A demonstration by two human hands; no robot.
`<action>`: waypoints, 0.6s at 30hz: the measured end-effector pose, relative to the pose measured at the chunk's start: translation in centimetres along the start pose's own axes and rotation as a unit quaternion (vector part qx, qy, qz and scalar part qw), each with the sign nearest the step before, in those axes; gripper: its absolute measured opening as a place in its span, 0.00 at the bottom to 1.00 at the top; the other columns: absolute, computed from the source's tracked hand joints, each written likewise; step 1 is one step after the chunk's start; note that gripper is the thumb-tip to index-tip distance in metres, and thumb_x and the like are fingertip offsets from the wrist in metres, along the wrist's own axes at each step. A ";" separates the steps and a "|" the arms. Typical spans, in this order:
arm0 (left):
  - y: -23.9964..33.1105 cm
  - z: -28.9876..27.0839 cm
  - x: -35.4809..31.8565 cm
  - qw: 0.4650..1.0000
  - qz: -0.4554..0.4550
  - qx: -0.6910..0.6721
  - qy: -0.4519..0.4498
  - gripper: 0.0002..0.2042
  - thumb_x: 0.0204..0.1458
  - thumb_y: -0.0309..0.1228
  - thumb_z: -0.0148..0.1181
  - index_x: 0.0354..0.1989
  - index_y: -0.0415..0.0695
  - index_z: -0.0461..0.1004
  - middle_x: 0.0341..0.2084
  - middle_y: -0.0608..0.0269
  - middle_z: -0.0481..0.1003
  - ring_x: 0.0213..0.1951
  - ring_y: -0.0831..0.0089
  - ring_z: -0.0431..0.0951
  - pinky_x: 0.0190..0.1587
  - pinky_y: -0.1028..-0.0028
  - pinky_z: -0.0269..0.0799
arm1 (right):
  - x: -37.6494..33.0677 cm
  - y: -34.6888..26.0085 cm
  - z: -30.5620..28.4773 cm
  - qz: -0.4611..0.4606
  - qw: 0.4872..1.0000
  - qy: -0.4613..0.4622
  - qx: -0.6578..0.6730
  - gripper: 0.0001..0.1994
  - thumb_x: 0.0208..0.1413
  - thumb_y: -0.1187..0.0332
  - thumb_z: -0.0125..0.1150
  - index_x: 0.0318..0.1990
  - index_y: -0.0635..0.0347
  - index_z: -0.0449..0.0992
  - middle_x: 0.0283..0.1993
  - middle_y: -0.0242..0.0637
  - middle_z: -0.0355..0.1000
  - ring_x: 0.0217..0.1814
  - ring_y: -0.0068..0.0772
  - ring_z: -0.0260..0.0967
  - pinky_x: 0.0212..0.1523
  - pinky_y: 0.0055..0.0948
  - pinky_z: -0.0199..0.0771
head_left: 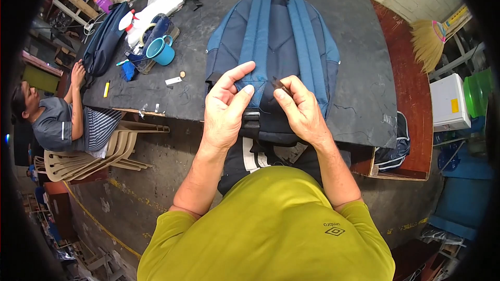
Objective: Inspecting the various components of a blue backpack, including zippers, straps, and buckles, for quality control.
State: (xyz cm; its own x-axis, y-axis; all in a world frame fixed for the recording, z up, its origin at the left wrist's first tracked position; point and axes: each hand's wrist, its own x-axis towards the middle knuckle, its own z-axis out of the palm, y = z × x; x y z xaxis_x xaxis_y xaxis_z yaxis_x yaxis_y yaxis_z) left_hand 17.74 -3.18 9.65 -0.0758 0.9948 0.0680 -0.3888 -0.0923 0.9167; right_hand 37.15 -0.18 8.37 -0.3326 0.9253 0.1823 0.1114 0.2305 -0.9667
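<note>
A blue and dark navy backpack (279, 36) lies on the table with its padded shoulder straps facing up and its bottom near me. My left hand (225, 106) grips the lower end of the left shoulder strap (253, 47), thumb and forefinger at its stitched corner. Just below hangs a black buckle (252, 119). Between the thumb and fingers of my right hand (302, 108) is a small dark pointed tool (278, 83), its tip close to that strap end. The fingers hide most of the tool, so its exact kind cannot be made out.
The dark table (359, 73) carries a teal mug (160, 51), a spray bottle (127, 22), a blue brush (127, 70) and a yellow cutter (107, 89). Another person (57, 109) sits at the left on stacked chairs (104, 158). A wooden bench (403, 78) stands right.
</note>
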 end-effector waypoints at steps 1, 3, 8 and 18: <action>0.1 0.0 0.0 1.000 0.001 -0.002 -0.001 0.22 0.67 0.19 0.61 0.70 0.36 0.73 0.41 0.69 0.81 0.40 0.89 0.76 0.46 0.86 0.73 | 0.0 0.1 0.0 0.000 1.000 0.000 0.000 0.09 0.77 0.65 0.58 0.46 0.62 0.75 0.32 0.21 0.66 0.35 0.13 0.58 0.35 0.23 0.62; 0.1 0.1 -0.2 1.000 0.003 -0.004 -0.003 0.22 0.67 0.19 0.61 0.70 0.36 0.73 0.42 0.69 0.81 0.40 0.89 0.76 0.47 0.85 0.73 | 0.1 0.2 0.0 -0.004 1.000 -0.020 -0.001 0.08 0.77 0.66 0.58 0.46 0.61 0.75 0.33 0.20 0.66 0.35 0.13 0.58 0.35 0.22 0.61; 0.6 0.1 -0.4 0.999 0.022 0.013 -0.020 0.27 0.65 0.16 0.58 0.74 0.36 0.69 0.47 0.66 0.80 0.44 0.88 0.75 0.49 0.84 0.72 | 0.3 0.5 0.0 -0.017 1.000 0.010 -0.007 0.07 0.76 0.66 0.60 0.47 0.61 0.75 0.33 0.20 0.66 0.35 0.12 0.58 0.36 0.21 0.62; 1.2 -1.7 -2.5 0.993 0.062 0.095 -0.031 0.39 0.57 0.10 0.54 0.81 0.38 0.57 0.72 0.53 0.66 0.47 0.86 0.73 0.51 0.83 0.72 | -1.2 -1.4 -2.0 -0.084 0.985 -0.022 -0.151 0.09 0.69 0.70 0.68 0.48 0.67 0.79 0.35 0.37 0.75 0.33 0.28 0.70 0.37 0.29 0.72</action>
State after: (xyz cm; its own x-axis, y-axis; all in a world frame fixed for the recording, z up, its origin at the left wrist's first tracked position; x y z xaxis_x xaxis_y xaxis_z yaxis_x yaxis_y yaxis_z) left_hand 15.88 -5.81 9.93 -0.0533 0.9777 0.2030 -0.1991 -0.2096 0.9573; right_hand 39.24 -1.07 9.88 -0.4090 0.8540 0.3216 0.3220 0.4648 -0.8248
